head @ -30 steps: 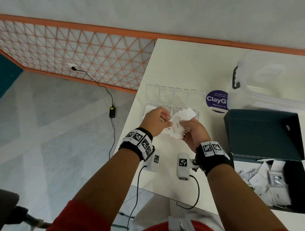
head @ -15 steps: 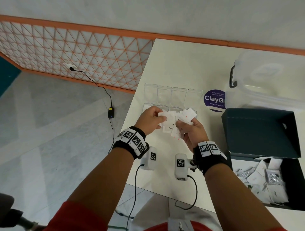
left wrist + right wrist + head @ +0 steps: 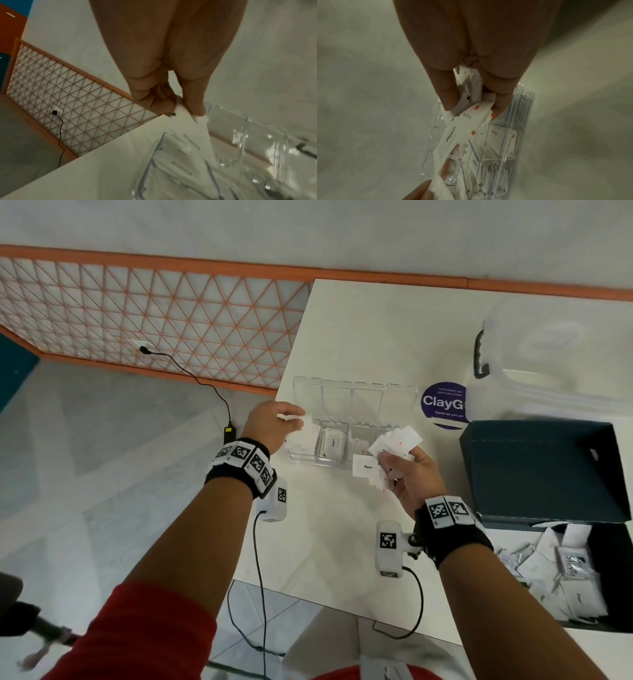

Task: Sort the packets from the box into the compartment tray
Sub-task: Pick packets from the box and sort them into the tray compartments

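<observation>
A clear compartment tray (image 3: 400,392) stands near the table's left edge, with white packets (image 3: 332,443) in its near compartments. My left hand (image 3: 291,419) pinches one white packet (image 3: 190,115) above the tray's leftmost near compartment. To the right, my right hand (image 3: 394,463) grips a fan of several white packets (image 3: 397,443), some with orange marks (image 3: 476,119), just in front of the tray (image 3: 520,121). The dark box (image 3: 616,583) at the right holds several more packets (image 3: 561,566).
The box's raised dark lid (image 3: 537,467) stands right of my right hand. A translucent lidded bin (image 3: 561,361) sits behind it, beside a round purple sticker (image 3: 442,402). The table's left edge (image 3: 291,350) drops to the floor, where a black cable (image 3: 205,381) runs.
My left hand has drawn one packet out of the bundle and carried it left over the tray's leftmost compartment. The right hand moved slightly right with the remaining packets.
</observation>
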`<state>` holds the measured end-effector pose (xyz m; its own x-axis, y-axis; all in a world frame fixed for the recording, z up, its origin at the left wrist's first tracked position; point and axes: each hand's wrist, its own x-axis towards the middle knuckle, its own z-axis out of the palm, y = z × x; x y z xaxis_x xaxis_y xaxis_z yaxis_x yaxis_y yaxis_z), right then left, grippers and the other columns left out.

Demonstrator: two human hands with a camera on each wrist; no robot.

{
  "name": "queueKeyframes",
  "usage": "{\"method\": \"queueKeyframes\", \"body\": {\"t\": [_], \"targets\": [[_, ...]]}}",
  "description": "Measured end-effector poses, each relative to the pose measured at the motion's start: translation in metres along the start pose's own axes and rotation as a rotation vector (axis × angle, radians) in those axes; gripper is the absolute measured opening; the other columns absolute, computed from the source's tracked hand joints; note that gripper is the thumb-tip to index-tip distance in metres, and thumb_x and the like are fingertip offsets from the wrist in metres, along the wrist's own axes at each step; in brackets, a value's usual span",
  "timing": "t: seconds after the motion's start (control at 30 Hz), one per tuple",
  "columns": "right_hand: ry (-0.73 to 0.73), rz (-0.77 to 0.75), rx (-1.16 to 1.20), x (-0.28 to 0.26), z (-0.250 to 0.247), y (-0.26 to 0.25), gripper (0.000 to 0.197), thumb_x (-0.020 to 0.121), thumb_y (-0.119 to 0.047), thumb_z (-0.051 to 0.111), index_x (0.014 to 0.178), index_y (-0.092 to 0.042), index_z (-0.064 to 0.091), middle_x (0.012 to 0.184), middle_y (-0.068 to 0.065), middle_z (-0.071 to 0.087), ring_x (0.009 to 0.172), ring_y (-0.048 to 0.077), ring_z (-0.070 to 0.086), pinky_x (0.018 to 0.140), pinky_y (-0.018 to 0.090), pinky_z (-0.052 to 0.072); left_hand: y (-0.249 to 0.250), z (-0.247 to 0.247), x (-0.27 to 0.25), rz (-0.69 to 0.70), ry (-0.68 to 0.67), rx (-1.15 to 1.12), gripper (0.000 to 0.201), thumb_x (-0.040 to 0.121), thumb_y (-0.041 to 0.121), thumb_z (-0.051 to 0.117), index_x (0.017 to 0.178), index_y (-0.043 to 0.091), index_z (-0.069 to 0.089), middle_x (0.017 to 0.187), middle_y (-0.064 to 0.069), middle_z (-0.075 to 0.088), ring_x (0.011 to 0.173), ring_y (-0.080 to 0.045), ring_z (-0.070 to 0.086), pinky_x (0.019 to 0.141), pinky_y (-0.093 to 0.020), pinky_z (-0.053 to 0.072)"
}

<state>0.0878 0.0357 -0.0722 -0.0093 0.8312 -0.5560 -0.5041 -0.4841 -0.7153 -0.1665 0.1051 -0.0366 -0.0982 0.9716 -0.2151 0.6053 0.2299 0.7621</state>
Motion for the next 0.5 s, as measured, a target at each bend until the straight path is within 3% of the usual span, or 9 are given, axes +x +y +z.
{"method": "queueKeyframes", "body": {"t": [0.1, 0.17, 0.33, 0.5], "targets": [[0.004, -0.003, -0.013, 0.003, -0.002, -0.001, 0.031, 0.086, 0.009, 0.062, 0.113, -0.007, 0.067, 0.086, 0.007, 0.071, 0.096, 0.036, 0.066, 0.060, 0.035, 0.056, -0.005, 0.006, 0.004, 0.034, -0.057, 0.142, 0.022, 0.086, 0.013, 0.069, 0.106, 0.021, 0.072, 0.103, 0.006, 0.061, 0.083, -0.007, 0.054, 0.076, -0.015, 0.039], [0.002, -0.002, -0.018, 0.004, -0.003, -0.001, 0.029, 0.086, 0.009, 0.061, 0.107, -0.009, 0.068, 0.080, 0.004, 0.070, 0.095, 0.036, 0.066, 0.065, 0.038, 0.055, -0.006, 0.011, 0.005, 0.068, -0.063, 0.206, 0.025, 0.085, 0.010, 0.068, 0.109, 0.018, 0.070, 0.105, 0.004, 0.062, 0.087, -0.008, 0.055, 0.074, -0.010, 0.037], [-0.014, 0.001, -0.003, 0.005, -0.005, -0.003, 0.031, 0.087, 0.009, 0.061, 0.111, -0.009, 0.067, 0.094, 0.009, 0.071, 0.091, 0.032, 0.071, 0.060, 0.038, 0.058, -0.004, 0.019, 0.004, 0.182, -0.038, 0.321, 0.017, 0.086, 0.007, 0.066, 0.102, 0.010, 0.069, 0.112, -0.003, 0.060, 0.095, -0.014, 0.054, 0.081, -0.017, 0.036], [-0.008, -0.015, -0.006, 0.007, -0.010, -0.003, 0.028, 0.087, 0.009, 0.061, 0.102, -0.012, 0.070, 0.080, 0.002, 0.071, 0.073, 0.021, 0.070, 0.061, 0.038, 0.059, -0.012, 0.022, -0.008, 0.210, -0.041, 0.422, 0.016, 0.091, 0.016, 0.057, 0.103, 0.013, 0.069, 0.114, 0.000, 0.057, 0.105, -0.017, 0.052, 0.088, -0.025, 0.041]]}}
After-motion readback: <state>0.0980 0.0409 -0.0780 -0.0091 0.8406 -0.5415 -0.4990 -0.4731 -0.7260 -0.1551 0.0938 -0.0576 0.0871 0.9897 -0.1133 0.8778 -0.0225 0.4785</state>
